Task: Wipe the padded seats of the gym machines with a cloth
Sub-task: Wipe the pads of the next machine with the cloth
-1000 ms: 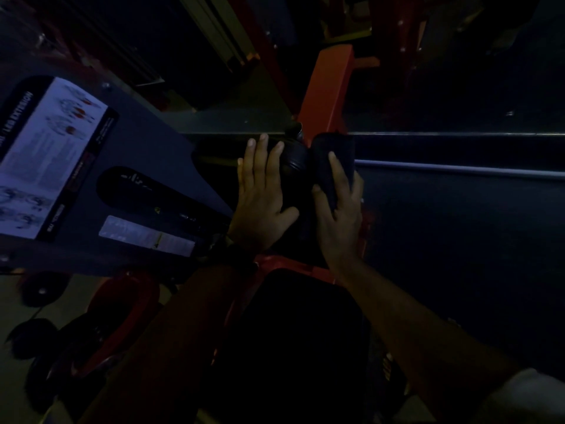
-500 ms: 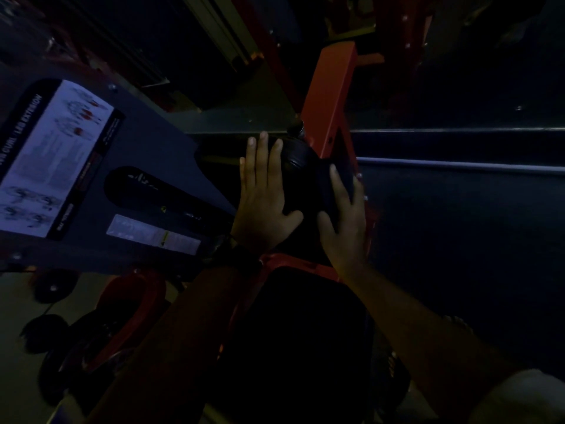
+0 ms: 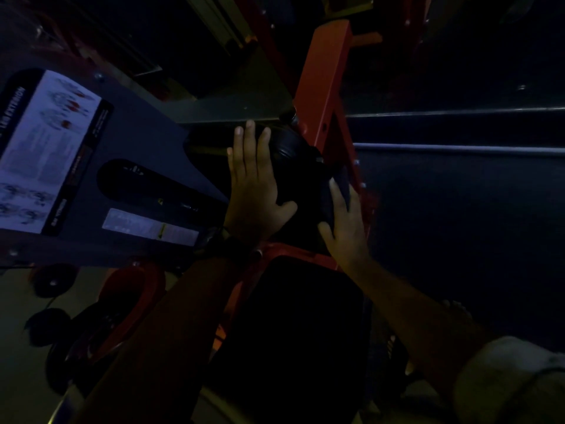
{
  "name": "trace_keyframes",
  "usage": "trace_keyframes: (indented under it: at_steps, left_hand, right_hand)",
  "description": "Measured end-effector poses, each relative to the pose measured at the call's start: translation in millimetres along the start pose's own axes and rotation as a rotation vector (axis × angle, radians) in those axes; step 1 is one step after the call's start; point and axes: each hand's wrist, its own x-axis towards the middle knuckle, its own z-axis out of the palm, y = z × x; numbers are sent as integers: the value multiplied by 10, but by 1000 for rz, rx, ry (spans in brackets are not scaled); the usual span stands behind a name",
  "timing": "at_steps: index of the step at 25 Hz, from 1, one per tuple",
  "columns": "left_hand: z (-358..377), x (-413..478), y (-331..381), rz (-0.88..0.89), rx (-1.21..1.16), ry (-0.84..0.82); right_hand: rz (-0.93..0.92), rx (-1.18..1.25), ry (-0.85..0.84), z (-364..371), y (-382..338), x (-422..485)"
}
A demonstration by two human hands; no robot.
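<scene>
Since a moment ago, my right grip has slid the cloth nearer to me down the right side of the black roller pad, while my left grip has stayed where it was.

The scene is a very dim gym, seen from above. My left grip lies flat and wide on the left side of the pad, fingers straight and pointing away. I judge it is there to brace the pad so it does not roll under the wiping. My right grip presses the dark cloth against the pad with fingers that look straight rather than closed. The light is too low to be sure of the thumb.

A red frame post rises just beyond the pad on the far right. To the left, an instruction sheet is fixed to a grey panel. Nearest me, between my forearms, is the machine's black seat, with no cloth on it at present.
</scene>
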Motion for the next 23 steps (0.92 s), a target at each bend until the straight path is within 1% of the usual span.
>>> trace_keyframes:
  at_steps: [1, 2, 4, 5, 6, 7, 8, 9, 10, 12, 13, 14, 15, 17, 19, 20, 21, 23]
  left_hand:
    - [10, -1, 4, -2, 3, 9]
    - [19, -8, 5, -3, 1, 13]
    - [45, -8, -8, 7, -12, 19]
    - [49, -1, -8, 11, -20, 27]
    - [51, 13, -7, 9, -24, 33]
    - [49, 13, -2, 4, -29, 41]
    - [50, 13, 4, 0, -31, 51]
    - [55, 8, 8, 0, -32, 56]
    - [60, 3, 10, 2, -34, 57]
    - [76, 8, 3, 7, -32, 68]
    - [82, 9, 3, 6, -31, 75]
    - [84, 4, 3, 7, -34, 75]
    - [80, -1, 3, 8, -40, 74]
    - [78, 3, -2, 9, -38, 77]
    - [76, 3, -4, 4, -32, 70]
    - [73, 3, -5, 0, -29, 70]
    - [71, 1, 0, -3, -27, 72]
    - [65, 4, 0, 3, -30, 69]
  right_hand:
    - [52, -21, -37, -6, 50, -32]
    - [78, -10, -28, 1, 51, -27]
    - [16, 53, 55, -11, -51, 81]
    - [-21, 48, 54, -17, -36, 128]
    - [-41, 13, 18, -18, 50, 135]
    - [-15, -45, -52, -27, 166, 73]
    - [47, -95, -131, -29, 280, -21]
    - [102, -110, -171, -26, 340, -106]
    - [118, -78, -151, -6, 350, -153]
    - [106, 64, -36, 28, 231, -104]
    - [134, 110, -12, 53, 223, -62]
    - [193, 140, -23, 73, 265, -43]
    - [290, 142, -56, 102, 389, -68]
    - [584, 128, -128, 177, 705, -124]
    - [910, 193, -104, 246, 883, -82]
    - [1027, 203, -82, 282, 925, -24]
    - [1115, 190, -85, 315, 950, 39]
    - [1236, 82, -130, 333, 961, 116]
